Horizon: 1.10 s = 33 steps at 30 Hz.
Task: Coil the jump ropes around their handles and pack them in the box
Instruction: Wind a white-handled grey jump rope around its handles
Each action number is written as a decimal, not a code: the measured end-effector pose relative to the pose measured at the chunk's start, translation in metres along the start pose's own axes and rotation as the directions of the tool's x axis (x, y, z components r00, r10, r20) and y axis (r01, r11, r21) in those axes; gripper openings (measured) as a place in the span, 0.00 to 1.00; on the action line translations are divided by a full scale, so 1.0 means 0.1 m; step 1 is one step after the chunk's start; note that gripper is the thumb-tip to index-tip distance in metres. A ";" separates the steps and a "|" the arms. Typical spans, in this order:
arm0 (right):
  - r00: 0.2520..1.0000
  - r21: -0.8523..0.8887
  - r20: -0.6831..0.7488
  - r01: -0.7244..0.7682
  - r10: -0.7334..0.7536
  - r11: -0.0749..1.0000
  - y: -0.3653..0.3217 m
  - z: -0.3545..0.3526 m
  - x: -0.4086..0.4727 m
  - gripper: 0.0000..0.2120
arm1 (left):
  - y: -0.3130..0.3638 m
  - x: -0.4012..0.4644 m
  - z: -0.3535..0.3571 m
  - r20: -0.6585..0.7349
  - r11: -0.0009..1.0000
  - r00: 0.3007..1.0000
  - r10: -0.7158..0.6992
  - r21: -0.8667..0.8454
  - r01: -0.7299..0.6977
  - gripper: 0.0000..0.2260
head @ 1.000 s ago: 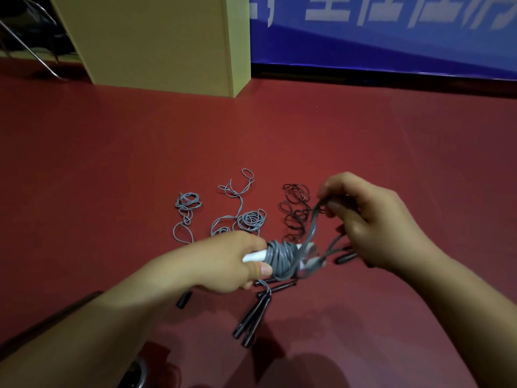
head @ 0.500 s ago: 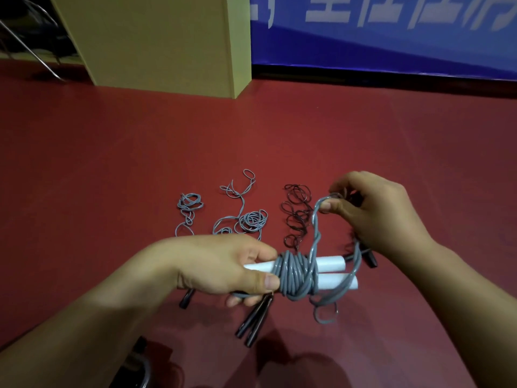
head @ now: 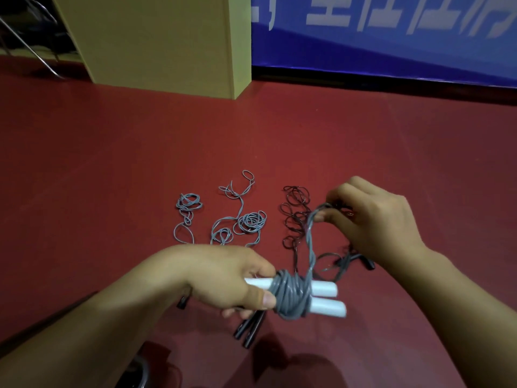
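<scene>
My left hand (head: 223, 278) grips two white handles (head: 321, 298) of a grey jump rope, held side by side, with a thick bundle of grey cord (head: 292, 299) wound round their middle. From the bundle a doubled strand of cord (head: 310, 242) rises to my right hand (head: 372, 222), which pinches its looped end above the floor. On the red floor (head: 112, 177) beyond lie two loose grey ropes (head: 188, 208) (head: 246, 222) and a loose black rope (head: 295, 214). Black handles (head: 250, 327) lie under my left hand.
A tall yellow box (head: 156, 40) stands on the floor at the back left. A blue banner (head: 391, 37) runs along the back wall. Metal chair legs (head: 30, 46) show at the far left. Another black handle (head: 368, 263) lies under my right wrist.
The white handles have turned level and come out from under the wrap. My right hand has drawn the looped strand up and away, so it runs tauter from the bundle.
</scene>
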State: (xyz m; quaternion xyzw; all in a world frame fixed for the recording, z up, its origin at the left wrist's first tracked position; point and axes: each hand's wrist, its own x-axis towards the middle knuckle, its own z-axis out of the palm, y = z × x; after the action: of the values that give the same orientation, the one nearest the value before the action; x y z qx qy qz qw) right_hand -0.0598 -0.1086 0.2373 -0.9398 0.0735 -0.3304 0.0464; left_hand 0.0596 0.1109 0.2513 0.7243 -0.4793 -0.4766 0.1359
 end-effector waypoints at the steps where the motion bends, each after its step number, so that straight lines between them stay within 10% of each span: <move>1: 0.999 0.049 0.038 -0.009 0.007 0.999 0.02 0.04 -0.01 0.18 | 0.02 -0.03 0.00 0.053 0.996 0.997 0.057 -0.073 -0.053 0.05; 11: 0.939 0.297 0.337 -0.180 0.074 0.938 -0.10 0.33 -0.10 0.11 | -0.01 -0.07 -0.07 -0.076 0.796 0.931 0.357 -0.498 -0.345 0.18; 19: 0.831 0.413 0.537 -0.407 0.143 0.814 -0.48 0.29 -0.14 0.05 | 0.00 0.05 -0.14 -0.605 0.629 0.795 0.044 -0.602 -0.492 0.08; 28: 0.515 0.524 0.820 -0.851 0.248 0.032 -0.56 0.27 -0.14 0.05 | -0.02 0.09 -0.22 -0.708 0.573 0.699 -0.102 -0.616 -0.540 0.08; 33: 0.401 0.446 0.882 -0.879 0.246 -0.168 -0.55 0.19 -0.06 0.10 | -0.04 0.09 -0.27 -0.727 0.579 0.659 -0.195 -0.627 -0.520 0.09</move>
State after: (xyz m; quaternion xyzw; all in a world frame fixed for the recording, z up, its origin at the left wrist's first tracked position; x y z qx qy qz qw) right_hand -0.0465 -0.0524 0.2264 -0.5773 0.2835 0.0339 0.7650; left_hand 0.0851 0.0985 0.2578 0.6556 -0.1871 -0.2888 0.6722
